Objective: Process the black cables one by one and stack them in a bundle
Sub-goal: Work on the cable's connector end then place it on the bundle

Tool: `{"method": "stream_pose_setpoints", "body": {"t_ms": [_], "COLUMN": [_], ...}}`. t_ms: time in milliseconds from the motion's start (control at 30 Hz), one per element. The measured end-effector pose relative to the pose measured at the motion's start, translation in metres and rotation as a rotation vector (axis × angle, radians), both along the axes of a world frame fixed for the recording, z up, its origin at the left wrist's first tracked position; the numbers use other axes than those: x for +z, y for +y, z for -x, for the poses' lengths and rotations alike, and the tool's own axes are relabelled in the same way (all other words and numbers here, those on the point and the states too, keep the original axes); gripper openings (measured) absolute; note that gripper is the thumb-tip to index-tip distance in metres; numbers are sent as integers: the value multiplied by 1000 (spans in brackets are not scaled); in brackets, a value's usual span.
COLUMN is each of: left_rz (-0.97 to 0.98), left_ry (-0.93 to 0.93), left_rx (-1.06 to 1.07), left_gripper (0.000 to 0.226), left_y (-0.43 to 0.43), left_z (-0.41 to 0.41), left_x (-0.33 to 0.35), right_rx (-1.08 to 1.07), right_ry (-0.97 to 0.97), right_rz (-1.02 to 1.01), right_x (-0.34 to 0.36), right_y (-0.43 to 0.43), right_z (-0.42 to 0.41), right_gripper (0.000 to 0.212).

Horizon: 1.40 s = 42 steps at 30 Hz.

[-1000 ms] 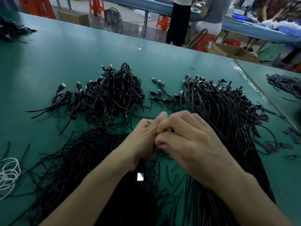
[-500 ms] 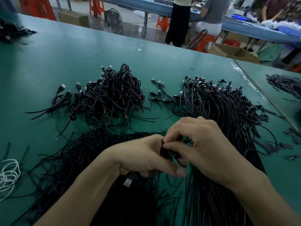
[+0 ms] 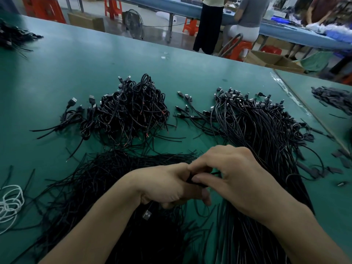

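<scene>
Both hands meet low in the middle of the green table (image 3: pixel 76 69). My left hand (image 3: pixel 163 185) grips a black cable (image 3: pixel 198 180); its USB plug (image 3: pixel 147 214) hangs below the palm. My right hand (image 3: pixel 234 178) pinches the same cable between thumb and forefinger, close against the left fingers. A heap of coiled black cables (image 3: pixel 131 111) lies ahead to the left. A long bundle of straight cables (image 3: pixel 266 130) with plugs at the far end stretches along the right. A loose mass of black cables (image 3: pixel 85 187) spreads under my left forearm.
A white cord loop (image 3: pixel 9 202) lies at the left edge. Small black pieces (image 3: pixel 339 164) are scattered at the right, with a dark pile (image 3: pixel 335 98) on the adjoining table. More cables (image 3: pixel 13 37) lie at the far left. People sit at a bench beyond.
Both hands have drawn down and toward me from the heaps. The left hand rolled over, and the USB plug now hangs below it. The right thumb and forefinger closed onto the cable.
</scene>
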<state>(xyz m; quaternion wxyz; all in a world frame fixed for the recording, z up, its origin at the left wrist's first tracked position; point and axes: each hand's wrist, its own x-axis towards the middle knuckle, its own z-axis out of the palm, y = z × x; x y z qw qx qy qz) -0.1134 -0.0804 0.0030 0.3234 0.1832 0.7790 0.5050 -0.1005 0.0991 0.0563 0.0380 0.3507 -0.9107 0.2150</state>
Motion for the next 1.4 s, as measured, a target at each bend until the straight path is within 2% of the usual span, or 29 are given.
{"method": "stream_pose_setpoints", "body": {"t_ms": [167,333,400,500,600,800,933,1067,1167,1267,1400], "left_rz": [-36,-50,-91,-145,-167,-277,-209,-113,-57,-72,-51], "left_ry": [9,-7,-44,-92,-88,-152,-118,-153,-161,-181,-188], "left_rx": [1,20,47,103,121,127,126,99,56,35,10], "left_gripper": [15,21,27,32,37,24,31,49,53,48,20], "left_y": [1,3,3,3,1,-2,-2,-1,0,-2,-5], "left_z": [1,-3,-4,-3,-1,2,1,-3,-4,-4,-3], "left_x": [-2,4,7,9,7,13,13,11,11,13,15], "right_rx": [27,39,42,16,2,-77,-99,-31,19,40,68], "right_ry": [97,109,139,174,192,136,90,3,-6,6,-46], "right_rz": [-52,-155,-168,-135,-113,9,20,-43,-79,-103,-152], "right_x": [1,3,1,-1,-4,-9,-13,-9,-5,-3,0], "right_y": [-5,-8,-8,-8,-9,-3,-2,1,3,3,3], "right_z": [-2,0,1,3,4,7,7,9,10,9,11], "right_gripper": [4,14,12,8,14,9,7,9,6,4,7]}}
